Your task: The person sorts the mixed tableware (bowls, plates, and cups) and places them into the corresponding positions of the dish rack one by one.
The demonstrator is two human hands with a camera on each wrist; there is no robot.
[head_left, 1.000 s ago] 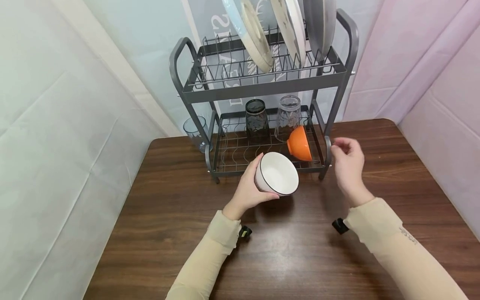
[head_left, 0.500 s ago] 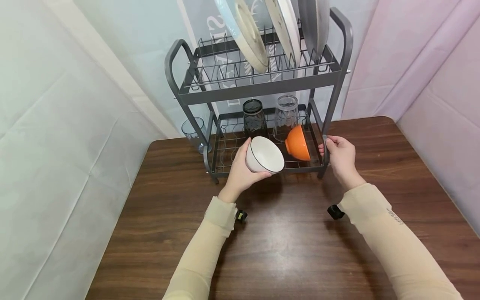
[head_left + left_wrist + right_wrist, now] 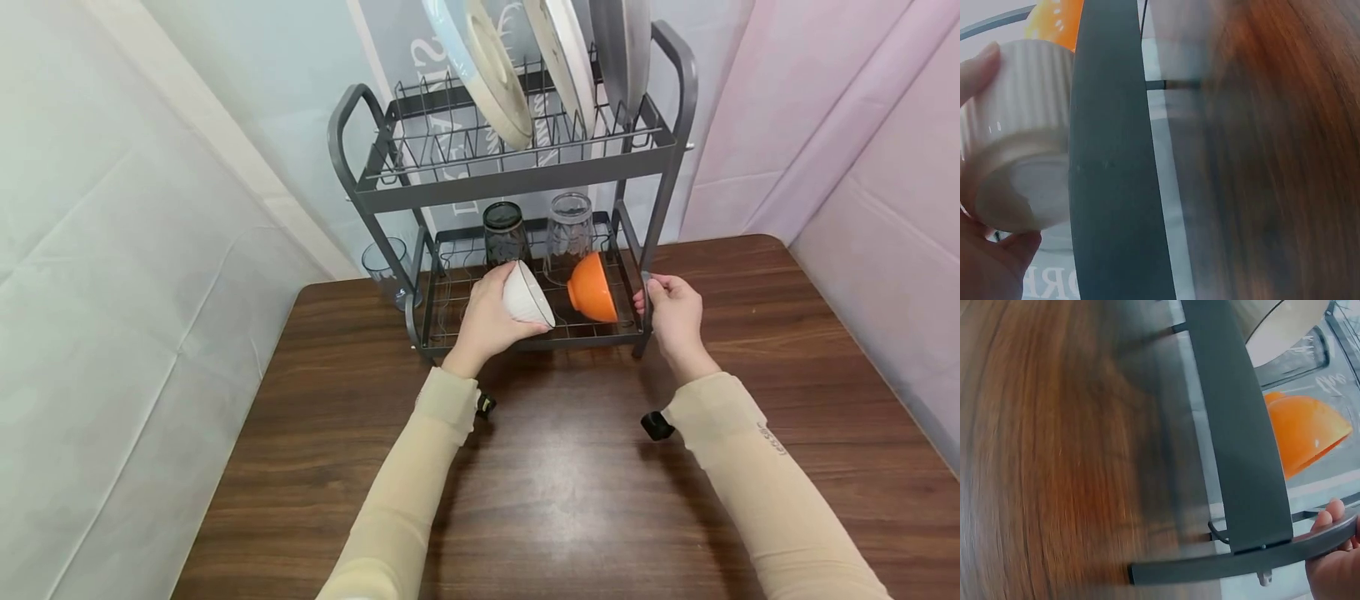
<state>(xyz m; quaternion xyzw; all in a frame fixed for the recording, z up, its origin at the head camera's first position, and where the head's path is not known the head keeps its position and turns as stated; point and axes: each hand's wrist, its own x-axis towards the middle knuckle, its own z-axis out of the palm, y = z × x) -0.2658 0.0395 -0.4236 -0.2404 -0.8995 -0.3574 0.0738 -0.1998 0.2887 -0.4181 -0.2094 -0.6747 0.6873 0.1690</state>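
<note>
My left hand [image 3: 491, 312] grips a white ribbed bowl [image 3: 525, 297] with a dark rim, tilted on its side over the lower tier of a dark metal dish rack [image 3: 517, 185]. In the left wrist view the bowl [image 3: 1025, 125] shows its foot, with fingers and thumb around it. To its right, an orange bowl [image 3: 591, 289] stands on its side in the same tier. My right hand [image 3: 677, 315] holds the rack's right side post, its fingers curled round the frame in the right wrist view.
Behind the bowls stand an upturned dark glass [image 3: 505, 235] and an upturned clear glass [image 3: 568, 237]. A bluish glass [image 3: 392, 271] is at the rack's left. Several plates [image 3: 495, 79] lean in the upper tier. The rack stands on a wooden table [image 3: 555, 492], near the back wall.
My left hand has carried the white bowl forward into the lower tier and turned it further on its side. My right hand has moved onto the rack's side post and grips it.
</note>
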